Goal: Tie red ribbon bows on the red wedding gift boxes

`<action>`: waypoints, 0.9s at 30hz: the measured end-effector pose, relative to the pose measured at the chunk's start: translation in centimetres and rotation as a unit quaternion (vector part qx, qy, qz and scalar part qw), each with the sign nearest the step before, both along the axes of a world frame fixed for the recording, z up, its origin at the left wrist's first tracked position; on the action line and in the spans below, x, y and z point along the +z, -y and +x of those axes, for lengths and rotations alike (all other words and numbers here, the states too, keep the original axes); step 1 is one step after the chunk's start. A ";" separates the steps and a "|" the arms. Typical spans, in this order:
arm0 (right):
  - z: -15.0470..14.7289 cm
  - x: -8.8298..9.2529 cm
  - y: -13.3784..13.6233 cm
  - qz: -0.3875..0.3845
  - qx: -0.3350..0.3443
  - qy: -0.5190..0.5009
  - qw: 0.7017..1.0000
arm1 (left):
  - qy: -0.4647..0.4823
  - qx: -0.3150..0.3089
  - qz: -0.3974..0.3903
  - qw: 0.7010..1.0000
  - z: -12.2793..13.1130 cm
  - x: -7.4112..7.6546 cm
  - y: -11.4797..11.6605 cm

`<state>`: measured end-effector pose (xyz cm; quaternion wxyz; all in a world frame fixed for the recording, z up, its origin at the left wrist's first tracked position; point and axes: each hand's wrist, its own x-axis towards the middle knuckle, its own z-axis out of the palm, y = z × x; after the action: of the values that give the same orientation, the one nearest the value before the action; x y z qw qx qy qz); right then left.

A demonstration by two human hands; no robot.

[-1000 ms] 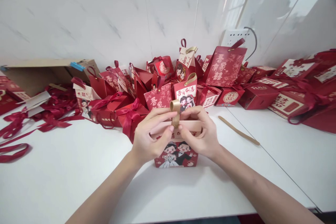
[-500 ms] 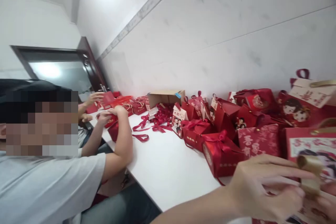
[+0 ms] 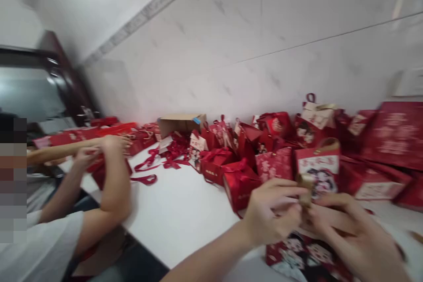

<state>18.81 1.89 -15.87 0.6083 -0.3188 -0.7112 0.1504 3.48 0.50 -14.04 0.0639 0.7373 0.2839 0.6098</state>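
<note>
My left hand point(image 3: 276, 211) pinches a gold ribbon point(image 3: 306, 185), which stands up in a loop between thumb and fingers. My right hand point(image 3: 360, 233) is closed around the cream folded top of a red gift box point(image 3: 297, 257), its thumb close to the ribbon's lower end. Cartoon figures are printed on the front of this box. The right fingertips are partly hidden, and the picture is slightly blurred there. Just behind my hands stands another red box with a cartoon couple point(image 3: 319, 172) and a gold handle.
Finished-looking red gift boxes point(image 3: 241, 180) line the wall side of the white table point(image 3: 172, 216). Dark red ribbons point(image 3: 173, 152) lie by an open cardboard box point(image 3: 181, 123). At the left, a co-worker's arm point(image 3: 115, 180) rests over the table edge, with more red bags beyond.
The view has swung right, so my hands and the gift box appear further left and my right hand shows more fully. My left hand still pinches the gold ribbon.
</note>
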 end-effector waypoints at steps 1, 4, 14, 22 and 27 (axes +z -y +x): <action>0.2 0.6 0.3 0.024 0.000 0.030 0.999 | 0.008 -0.008 -0.003 1.000 -0.1 0.4 0.2; -0.3 1.7 0.6 0.050 -0.016 0.044 0.998 | 0.019 -0.028 -0.005 0.999 -0.5 1.1 0.6; -0.7 2.2 1.1 0.024 0.033 0.009 0.999 | -0.017 -0.022 -0.033 0.999 -0.8 1.1 0.7; -0.8 2.2 1.0 0.010 0.038 -0.001 0.999 | -0.035 -0.025 -0.022 0.999 -1.1 1.3 0.7; -0.9 2.2 1.1 -0.021 0.048 -0.013 0.999 | -0.022 -0.009 -0.036 0.999 -0.9 1.4 0.6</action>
<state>17.89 0.84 -13.66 0.6026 -0.2951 -0.7146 0.1977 2.54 -0.08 -12.69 0.0894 0.7505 0.3005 0.5818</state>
